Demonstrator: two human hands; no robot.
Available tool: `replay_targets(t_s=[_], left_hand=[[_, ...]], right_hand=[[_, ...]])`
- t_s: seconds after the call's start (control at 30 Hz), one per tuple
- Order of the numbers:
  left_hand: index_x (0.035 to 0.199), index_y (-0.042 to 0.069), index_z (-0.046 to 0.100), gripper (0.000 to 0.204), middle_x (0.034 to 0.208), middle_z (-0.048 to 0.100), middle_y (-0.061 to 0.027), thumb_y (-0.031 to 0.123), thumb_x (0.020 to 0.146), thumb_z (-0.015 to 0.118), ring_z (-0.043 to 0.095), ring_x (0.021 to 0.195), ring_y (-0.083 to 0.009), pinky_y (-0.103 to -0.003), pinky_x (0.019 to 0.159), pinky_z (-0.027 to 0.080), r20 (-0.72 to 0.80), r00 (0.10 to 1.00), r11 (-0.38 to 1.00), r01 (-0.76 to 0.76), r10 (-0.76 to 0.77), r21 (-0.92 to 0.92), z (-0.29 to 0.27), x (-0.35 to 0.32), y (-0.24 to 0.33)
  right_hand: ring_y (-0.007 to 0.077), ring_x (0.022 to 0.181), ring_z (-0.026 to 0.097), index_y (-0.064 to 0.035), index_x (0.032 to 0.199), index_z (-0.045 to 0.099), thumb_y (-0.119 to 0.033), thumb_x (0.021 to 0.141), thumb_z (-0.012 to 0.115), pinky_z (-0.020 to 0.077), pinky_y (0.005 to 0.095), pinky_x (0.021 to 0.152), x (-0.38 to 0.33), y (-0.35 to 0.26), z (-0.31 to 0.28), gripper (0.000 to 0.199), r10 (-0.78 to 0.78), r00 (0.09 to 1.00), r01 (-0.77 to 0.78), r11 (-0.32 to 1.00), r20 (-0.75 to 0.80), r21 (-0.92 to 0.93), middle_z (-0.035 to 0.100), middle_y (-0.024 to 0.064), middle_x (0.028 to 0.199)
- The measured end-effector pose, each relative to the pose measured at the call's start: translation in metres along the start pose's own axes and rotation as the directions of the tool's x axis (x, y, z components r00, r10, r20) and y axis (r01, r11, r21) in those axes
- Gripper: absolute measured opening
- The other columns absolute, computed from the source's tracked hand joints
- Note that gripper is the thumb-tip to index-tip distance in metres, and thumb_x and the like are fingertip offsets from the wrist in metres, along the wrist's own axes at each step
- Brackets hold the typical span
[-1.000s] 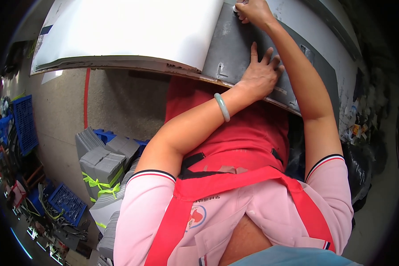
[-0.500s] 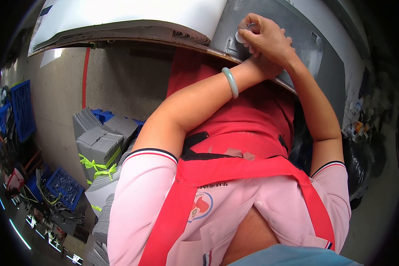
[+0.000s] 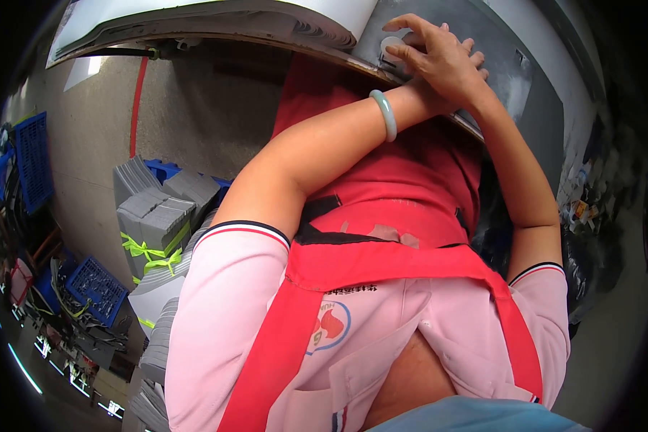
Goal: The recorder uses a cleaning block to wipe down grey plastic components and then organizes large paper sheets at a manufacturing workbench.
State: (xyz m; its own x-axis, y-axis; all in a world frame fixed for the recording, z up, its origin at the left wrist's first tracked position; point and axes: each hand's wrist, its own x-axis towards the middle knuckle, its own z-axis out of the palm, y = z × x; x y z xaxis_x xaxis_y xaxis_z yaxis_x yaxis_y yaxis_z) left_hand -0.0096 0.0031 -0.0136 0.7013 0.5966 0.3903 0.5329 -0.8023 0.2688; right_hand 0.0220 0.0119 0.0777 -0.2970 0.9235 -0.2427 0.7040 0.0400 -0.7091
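Up on the grey table (image 3: 507, 68), my left hand (image 3: 439, 61) lies flat, fingers spread, on a small white round thing (image 3: 391, 47). My right hand hides under it, so I cannot tell its fingers.

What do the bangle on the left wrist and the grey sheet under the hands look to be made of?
Bangle: pale green, smooth and glossy, slightly translucent, likely jade or glass. Grey sheet: flat, thin and matte with scuffs, probably cardboard or fibreboard; metal cannot be ruled out.

Left hand (image 3: 439, 61) now drawn back from the flat spread on the grey sheet (image 3: 500, 72) and laid over the right hand (image 3: 475, 68), both bunched together near the sheet's front edge, right arm pulled in from its far reach, fingers curled around a small pale round piece (image 3: 390, 45).
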Motion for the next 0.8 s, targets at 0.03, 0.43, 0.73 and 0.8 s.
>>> replay_targets(t_s=[0.03,0.43,0.73,0.8], left_hand=[[0.138,0.023,0.058,0.048,0.153,0.044,-0.0075,0.041,0.094,0.054,0.033,0.148,-0.0319,-0.074,0.113,0.018,-0.001,1.0,1.0,0.019,-0.019,0.007,0.012,0.003,0.0],[0.141,0.025,0.055,0.051,0.152,0.046,-0.0077,0.046,0.094,0.051,0.03,0.15,-0.0303,-0.078,0.111,0.015,0.077,0.997,0.999,-0.023,0.019,0.041,-0.003,0.006,0.0],[0.116,0.008,0.069,0.03,0.132,0.058,-0.0114,0.019,0.092,0.054,0.045,0.136,-0.0341,-0.079,0.109,0.018,-0.138,0.99,0.987,-0.029,0.007,-0.159,0.005,0.012,0.006],[0.115,0.009,0.07,0.029,0.131,0.058,-0.0117,0.019,0.092,0.055,0.045,0.136,-0.0344,-0.079,0.109,0.018,-0.117,0.993,0.992,-0.021,0.006,-0.126,0.001,0.009,0.0]], right_hand=[[0.0215,0.069,0.07,-0.0035,0.1,0.068,-0.026,0.095,0.065,0.0546,0.0359,0.07,-0.001,0.003,0.006,0.023,-0.012,1.0,0.012,1.0,0.016,-0.001,0.072,0.011,0.08],[0.0383,0.089,0.068,-0.0082,0.102,0.071,-0.033,0.093,0.067,0.0514,0.0451,0.083,-0.003,0.013,0.028,0.027,-0.213,0.974,0.13,0.812,-0.081,-0.57,0.07,0.0188,0.096],[0.0109,0.092,0.065,-0.0083,0.11,0.073,-0.026,0.095,0.07,0.0497,0.0257,0.084,-0.061,0.098,-0.067,0.023,0.062,0.828,-0.019,0.996,-0.557,0.082,0.072,0.0027,0.097],[0.0096,0.091,0.065,-0.0059,0.107,0.073,-0.028,0.094,0.071,0.0502,0.0256,0.083,-0.077,0.143,-0.093,0.026,0.218,0.718,-0.311,0.95,-0.661,-0.024,0.073,0.0016,0.095]])
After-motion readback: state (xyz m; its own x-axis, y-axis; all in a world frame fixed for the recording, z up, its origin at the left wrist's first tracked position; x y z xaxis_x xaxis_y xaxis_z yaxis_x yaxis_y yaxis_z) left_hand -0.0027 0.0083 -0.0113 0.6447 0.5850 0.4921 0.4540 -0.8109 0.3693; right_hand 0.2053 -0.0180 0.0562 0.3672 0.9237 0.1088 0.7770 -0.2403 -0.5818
